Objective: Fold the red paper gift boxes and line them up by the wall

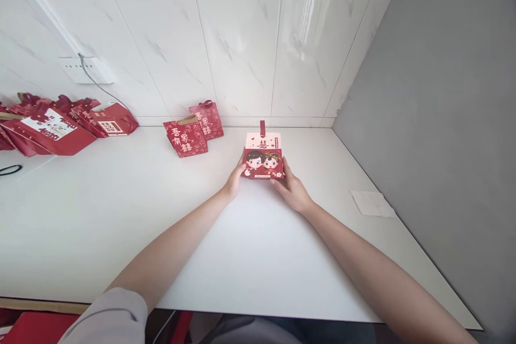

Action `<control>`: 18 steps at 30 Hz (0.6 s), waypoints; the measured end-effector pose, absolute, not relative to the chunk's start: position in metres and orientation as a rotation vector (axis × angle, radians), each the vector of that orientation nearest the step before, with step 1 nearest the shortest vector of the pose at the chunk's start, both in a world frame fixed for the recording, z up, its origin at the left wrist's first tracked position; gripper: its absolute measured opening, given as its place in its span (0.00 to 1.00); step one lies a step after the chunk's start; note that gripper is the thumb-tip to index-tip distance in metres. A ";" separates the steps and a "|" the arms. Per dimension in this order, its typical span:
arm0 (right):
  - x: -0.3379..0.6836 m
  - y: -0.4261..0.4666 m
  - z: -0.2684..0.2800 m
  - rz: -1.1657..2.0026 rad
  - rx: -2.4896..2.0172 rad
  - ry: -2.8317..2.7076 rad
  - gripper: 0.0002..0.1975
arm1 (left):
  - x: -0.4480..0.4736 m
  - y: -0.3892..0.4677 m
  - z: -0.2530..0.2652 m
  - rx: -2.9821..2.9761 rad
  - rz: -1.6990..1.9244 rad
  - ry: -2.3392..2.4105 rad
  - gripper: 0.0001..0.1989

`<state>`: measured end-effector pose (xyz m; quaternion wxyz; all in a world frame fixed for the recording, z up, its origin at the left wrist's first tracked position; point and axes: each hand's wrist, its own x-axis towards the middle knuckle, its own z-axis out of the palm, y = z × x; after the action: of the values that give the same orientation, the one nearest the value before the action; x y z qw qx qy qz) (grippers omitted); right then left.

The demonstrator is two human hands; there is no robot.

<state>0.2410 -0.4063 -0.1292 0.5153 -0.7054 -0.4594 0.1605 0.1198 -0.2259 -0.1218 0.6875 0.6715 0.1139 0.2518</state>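
your left hand (235, 178) and right hand (295, 190) grip red cartoon-couple wedding gift box (264, 164) by sides, near back of white table (201, 252). hard squeeze could buckle card walls; uneven grip could tip box, crease ribbon loop (263, 129).

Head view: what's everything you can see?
Tiled wall: 1, white, back
Plain wall: 1, grey, right
Table: 1, white, middle
Cartoon box: 1, red-pink, centre
Patterned boxes: 2, red, centre-left
Box cluster: count unclear, mostly red, far left
Socket: 1, white, tiled wall
Cable: 1, grey, from socket
Loop: 1, black, left edge
Paper: 1, white, table's right
Lower items: count unclear, red, bottom left
Left hand: 1, bare, box's left
Right hand: 1, bare, box's right
Arms: 2, bare, over table
Sleeve: 1, grey, left arm
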 end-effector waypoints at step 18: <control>0.232 -0.408 -0.120 0.278 -1.594 -1.067 0.47 | 0.104 -0.242 -0.106 1.835 0.803 0.480 0.21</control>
<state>0.2315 -0.4079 -0.1203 0.5659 -0.6781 -0.4538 0.1181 0.1039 -0.2421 -0.1060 0.5150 0.7637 0.1997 0.3342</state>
